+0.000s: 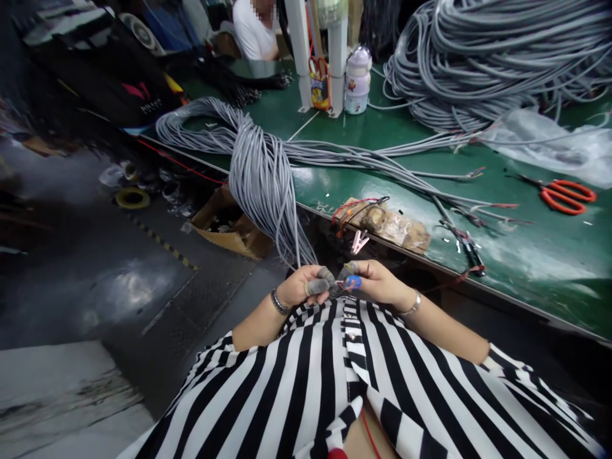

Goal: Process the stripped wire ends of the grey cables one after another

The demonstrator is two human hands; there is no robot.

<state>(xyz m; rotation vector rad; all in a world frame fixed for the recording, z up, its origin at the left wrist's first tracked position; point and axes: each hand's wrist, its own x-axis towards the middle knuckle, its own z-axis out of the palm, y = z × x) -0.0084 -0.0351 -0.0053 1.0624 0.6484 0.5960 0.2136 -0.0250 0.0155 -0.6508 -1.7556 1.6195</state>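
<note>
Close to my body, my left hand (302,287) has its fingers, in grey finger covers, closed on the end of a grey cable. Thin red and white wires (341,284) stick out of that end between the two hands. My right hand (382,285), with blue wrapping on the thumb, pinches these wires; the fingertips partly hide them. A thick bundle of grey cables (262,166) hangs over the table edge just beyond my left hand. Past my right hand, a pink clip (359,242) sits at the edge beside a taped block (396,229).
On the green table (382,185) lie orange-handled scissors (567,194), stripped cable ends (478,213) and a plastic bag (549,143). A large grey cable coil (502,57) and a bottle (358,81) stand farther back. Below is a cardboard box (229,233). Another person (255,32) sits across.
</note>
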